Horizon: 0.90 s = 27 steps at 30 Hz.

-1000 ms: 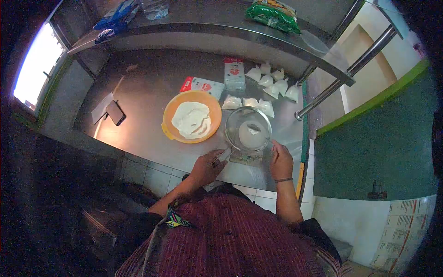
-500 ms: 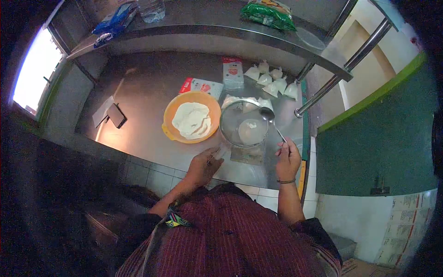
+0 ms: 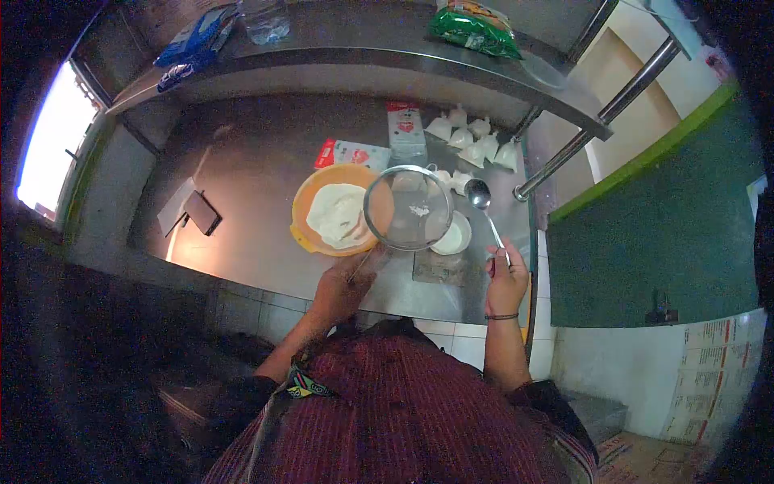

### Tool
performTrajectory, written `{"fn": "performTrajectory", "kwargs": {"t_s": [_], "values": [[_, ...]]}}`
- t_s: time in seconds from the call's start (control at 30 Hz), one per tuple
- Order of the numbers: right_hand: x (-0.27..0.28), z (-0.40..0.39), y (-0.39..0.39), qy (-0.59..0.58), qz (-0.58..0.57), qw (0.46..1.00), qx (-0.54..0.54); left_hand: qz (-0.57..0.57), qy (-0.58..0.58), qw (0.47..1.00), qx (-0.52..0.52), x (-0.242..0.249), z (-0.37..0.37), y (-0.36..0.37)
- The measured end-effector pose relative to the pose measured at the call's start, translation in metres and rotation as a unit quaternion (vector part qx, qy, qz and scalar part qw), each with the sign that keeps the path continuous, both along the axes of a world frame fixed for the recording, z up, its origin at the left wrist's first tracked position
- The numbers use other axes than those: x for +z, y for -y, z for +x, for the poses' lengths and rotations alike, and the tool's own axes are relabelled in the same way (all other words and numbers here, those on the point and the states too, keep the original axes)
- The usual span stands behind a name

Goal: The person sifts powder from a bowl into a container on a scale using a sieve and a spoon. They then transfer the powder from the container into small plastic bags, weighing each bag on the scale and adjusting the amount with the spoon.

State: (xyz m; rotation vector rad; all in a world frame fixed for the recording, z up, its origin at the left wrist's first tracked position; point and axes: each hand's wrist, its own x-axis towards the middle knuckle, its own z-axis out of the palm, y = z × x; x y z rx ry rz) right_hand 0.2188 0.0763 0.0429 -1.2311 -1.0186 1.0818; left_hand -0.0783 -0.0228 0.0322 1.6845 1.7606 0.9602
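My left hand [image 3: 345, 286] is closed around the handle of a round mesh sieve [image 3: 409, 244]. The sieve hangs over the right edge of an orange plastic bowl [image 3: 300, 211], with a few white lumps [image 3: 420, 210] on its mesh. White powder [image 3: 334, 211] fills much of the bowl. In my right hand [image 3: 506, 286] is a metal spoon [image 3: 479, 194], its bowl raised to the right of the sieve. Partly hidden under the sieve's right side, a small dish of white powder [image 3: 453, 235] stands on a flat square plate [image 3: 439, 271], possibly a scale.
Several tied bags of white powder [image 3: 486, 146] stand at the back right. Two red-and-white cartons [image 3: 405, 129] are behind the bowl. A phone [image 3: 202, 213] leans at the left. Overhead, a metal shelf [image 3: 347, 55] holds packets, with a post [image 3: 601, 121] at the right.
The sieve has moved left from above the small dish to the orange bowl's edge, uncovering the dish. My left hand shifted left with it. The spoon has swung slightly right, away from the sieve.
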Motion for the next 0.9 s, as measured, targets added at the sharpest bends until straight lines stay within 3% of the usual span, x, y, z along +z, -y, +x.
{"fn": "performTrajectory", "kwargs": {"t_s": [0.2,0.27,0.37,0.57,0.7,0.8,0.87,0.9], "values": [[0.001,0.001,0.009,0.079,0.0,0.997,-0.004,0.065,-0.067,0.989,-0.114,-0.041,0.002,-0.036],[-0.01,0.008,0.007,0.219,0.044,0.975,0.005,0.06,-0.059,0.991,-0.105,-0.027,0.015,-0.04],[-0.039,0.022,-0.003,0.329,0.079,0.941,-0.003,0.012,-0.031,0.994,-0.101,-0.013,0.029,-0.047],[-0.057,0.028,-0.011,0.39,0.069,0.918,-0.008,0.029,-0.004,0.992,-0.123,-0.029,0.033,-0.056],[-0.037,0.015,-0.006,0.408,0.011,0.913,0.006,0.011,-0.014,0.991,-0.134,-0.026,0.029,-0.057],[-0.028,0.012,-0.007,0.473,0.015,0.881,0.016,-0.02,-0.002,0.99,-0.14,-0.032,0.023,-0.054],[-0.026,0.011,-0.011,0.476,0.004,0.879,0.031,0.09,-0.033,0.986,-0.138,-0.042,0.021,-0.054],[-0.023,0.008,-0.009,0.476,0.005,0.879,0.032,0.09,-0.033,0.986,-0.137,-0.037,0.02,-0.053]]}}
